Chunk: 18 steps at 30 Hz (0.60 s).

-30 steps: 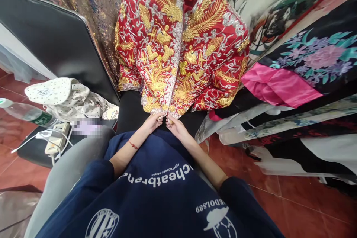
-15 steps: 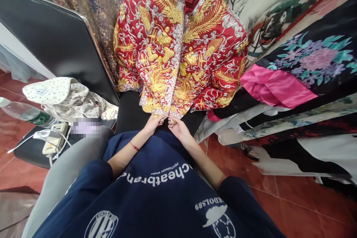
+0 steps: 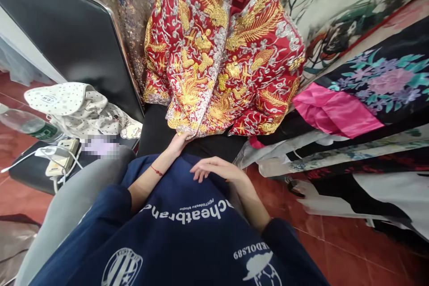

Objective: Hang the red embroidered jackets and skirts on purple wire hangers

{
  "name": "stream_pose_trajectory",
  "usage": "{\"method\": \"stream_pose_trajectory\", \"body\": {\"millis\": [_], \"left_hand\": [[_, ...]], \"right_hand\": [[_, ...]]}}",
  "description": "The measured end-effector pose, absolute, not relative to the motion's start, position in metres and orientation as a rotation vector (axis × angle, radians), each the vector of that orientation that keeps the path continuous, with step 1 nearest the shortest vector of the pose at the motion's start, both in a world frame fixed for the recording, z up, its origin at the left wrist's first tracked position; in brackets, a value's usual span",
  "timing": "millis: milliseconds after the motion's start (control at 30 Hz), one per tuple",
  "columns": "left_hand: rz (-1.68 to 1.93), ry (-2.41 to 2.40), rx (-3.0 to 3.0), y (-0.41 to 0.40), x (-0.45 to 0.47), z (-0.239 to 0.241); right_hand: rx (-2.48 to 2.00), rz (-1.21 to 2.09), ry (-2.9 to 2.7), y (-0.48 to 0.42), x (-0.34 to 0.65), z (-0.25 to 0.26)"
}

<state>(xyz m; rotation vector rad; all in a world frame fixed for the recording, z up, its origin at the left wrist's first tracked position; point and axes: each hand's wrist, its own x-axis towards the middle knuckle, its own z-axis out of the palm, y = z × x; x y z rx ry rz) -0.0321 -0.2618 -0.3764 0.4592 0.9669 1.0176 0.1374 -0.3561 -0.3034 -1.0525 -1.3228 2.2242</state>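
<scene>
A person looks down at their own two hands in front of an embroidered red jacket point(image 3: 217, 58), thick with gold and silver thread in feather and scroll patterns. The jacket hangs upright straight ahead, front edges together, with its lower hem just above a black cloth point(image 3: 157, 132). The left hand point(image 3: 179, 141) reaches up to that hem, its fingertips closed on the bottom edge near the centre opening; a thin red string bracelet point(image 3: 156, 170) circles the wrist. The right hand point(image 3: 217, 170) is lower and apart from the jacket, open and palm down with the fingers loosely spread, hovering over the person's navy sweatshirt point(image 3: 187, 237), which carries white lettering. To the left of the jacket stand a strip of sequinned fabric point(image 3: 134, 4) and a large black panel point(image 3: 67, 40). Further left, on a low black seat point(image 3: 30, 172), lie a white spotted cloth bag point(image 3: 77, 107), a clear water bottle point(image 3: 30, 125) and a white power strip point(image 3: 60, 161) with cables. To the right, garments are stacked side by side: a bright pink fabric point(image 3: 335, 109), a black fabric with purple and teal flowers point(image 3: 385, 76), and paler printed cloths. The floor point(image 3: 351, 246) is red tile.
</scene>
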Motion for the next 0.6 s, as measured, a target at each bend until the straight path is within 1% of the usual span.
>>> {"method": "stream_pose_trajectory", "body": {"millis": [100, 233, 433, 600], "left_hand": [[0.987, 0.95, 0.455, -0.263, -0.032, -0.372], [0.941, 0.892, 0.515, -0.27, -0.029, -0.365], [0.896, 0.787, 0.638, -0.276, -0.024, -0.367], [0.886, 0.809, 0.733, -0.275, -0.029, -0.374]], "right_hand": [[-1.201, 1.935, -1.148, -0.354, 0.13, -0.31], [-1.254, 1.814, -0.829, -0.339, 0.125, -0.33], [-1.25, 1.655, -0.825, -0.337, 0.124, -0.34], [-1.273, 1.49, -0.887, -0.341, 0.118, -0.339]]}}
